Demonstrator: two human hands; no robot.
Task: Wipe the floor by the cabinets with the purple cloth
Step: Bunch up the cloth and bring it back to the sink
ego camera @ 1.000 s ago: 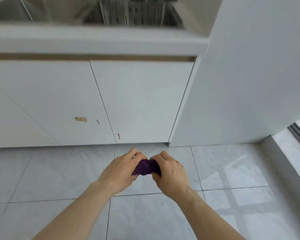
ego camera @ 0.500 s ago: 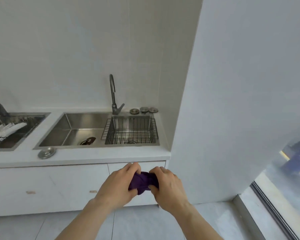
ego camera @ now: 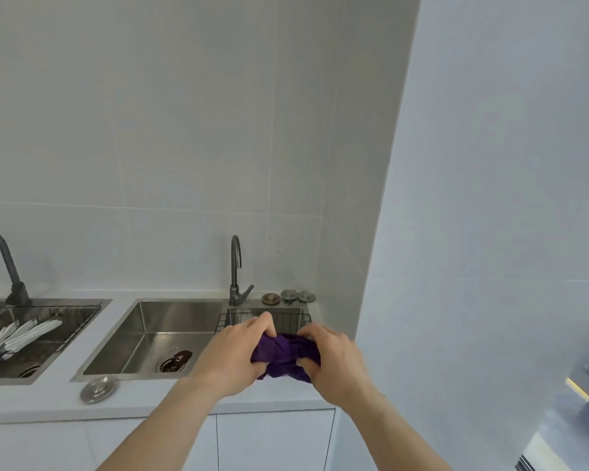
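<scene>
The purple cloth (ego camera: 286,355) is bunched up between both hands, in front of the counter's right end and level with the sink. My left hand (ego camera: 233,358) grips its left side and my right hand (ego camera: 334,363) grips its right side. Most of the cloth is hidden inside my fingers. White cabinet doors (ego camera: 272,440) show below the counter edge. The floor is out of view.
A steel sink (ego camera: 157,334) with a wire basket (ego camera: 286,319) and a tap (ego camera: 235,270) lies behind my hands. A second sink (ego camera: 31,338) with white utensils is at the left. A round drain lid (ego camera: 98,389) rests on the counter. A white wall panel (ego camera: 490,232) stands at the right.
The view has swung up from the floor and cabinet doors to the counter and wall. Both hands have risen with the cloth, still gripping it together.
</scene>
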